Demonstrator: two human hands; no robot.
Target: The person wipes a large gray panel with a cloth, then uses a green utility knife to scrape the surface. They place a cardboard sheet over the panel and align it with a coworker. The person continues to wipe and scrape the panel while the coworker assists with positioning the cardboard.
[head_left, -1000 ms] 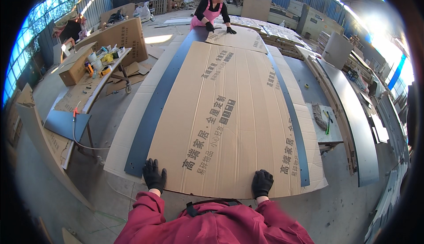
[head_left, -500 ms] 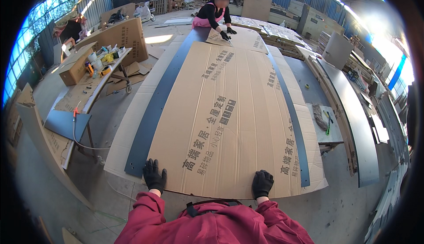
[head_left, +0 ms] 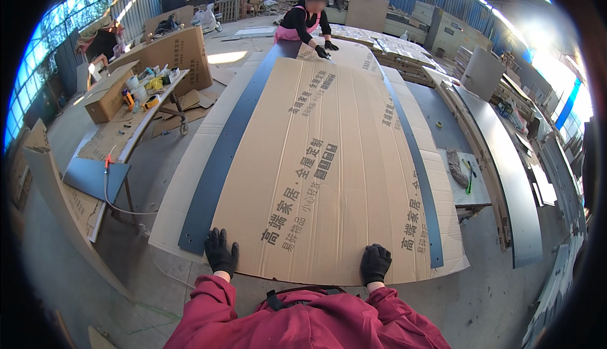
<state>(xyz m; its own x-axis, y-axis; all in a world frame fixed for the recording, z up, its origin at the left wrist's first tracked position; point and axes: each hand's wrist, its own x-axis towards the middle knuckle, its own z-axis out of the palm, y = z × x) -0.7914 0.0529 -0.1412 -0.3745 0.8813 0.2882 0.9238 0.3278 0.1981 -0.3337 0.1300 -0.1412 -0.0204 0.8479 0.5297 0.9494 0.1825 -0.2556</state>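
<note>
A large brown cardboard sheet [head_left: 354, 210], printed with dark characters, lies lengthwise in front of me over dark blue-grey panels. My left hand [head_left: 221, 251], in a black glove, rests on its near left corner with the fingers spread and the thumb apart. At the near right edge my right hand [head_left: 375, 264], also gloved in black, sits on the sheet with its fingers curled in; nothing shows in it. Dark panel strips [head_left: 222, 175] emerge along both sides. Beneath them is another cardboard layer [head_left: 188, 178]. Across the far end, a smaller cardboard piece [head_left: 354, 55] is partly covered.
A person in a pink apron [head_left: 305, 23] leans over the far end, gloved hands at the cardboard; a small tool there is unclear. Left stands a cluttered workbench [head_left: 123, 140] with a red-tipped air hose [head_left: 108, 159]. Right are a low table [head_left: 471, 188] and long panels [head_left: 499, 165].
The far end of the large cardboard sheet has shifted slightly away and covers more of the smaller piece. The co-worker's hands have moved slightly. My hands stay in place.
</note>
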